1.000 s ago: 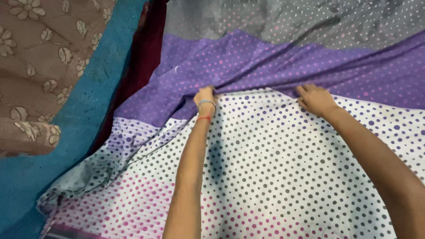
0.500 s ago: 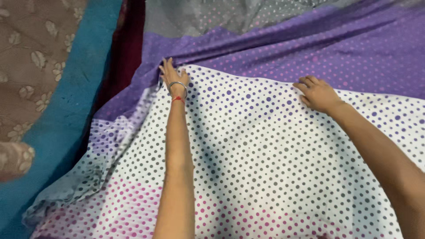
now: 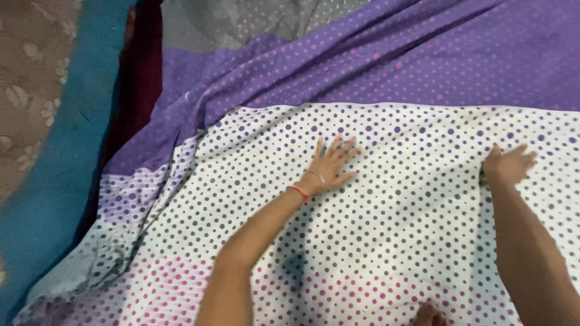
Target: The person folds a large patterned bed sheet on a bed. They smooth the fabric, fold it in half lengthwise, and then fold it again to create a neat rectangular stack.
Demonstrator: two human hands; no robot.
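A polka-dotted bedsheet (image 3: 393,241) covers most of the view, with a white dotted band near me and a purple band (image 3: 393,66) beyond it. My left hand (image 3: 331,163) lies flat on the white band with fingers spread; a thin bangle and a red thread circle its wrist. My right hand (image 3: 509,164) rests flat on the same band further right, fingers apart. Neither hand holds anything. The sheet's far part is grey with dots (image 3: 241,21).
At the left runs a teal surface (image 3: 54,175), with a brown flowered cloth (image 3: 27,78) beyond it and a dark red strip (image 3: 136,90) beside the sheet. The sheet's left corner (image 3: 90,271) lies bunched and wrinkled. A toe tip (image 3: 430,314) shows at the bottom edge.
Both hands have let go of the sheet's purple-white edge and pulled back toward me, now lying flat on the white band. The white band looks smoother.
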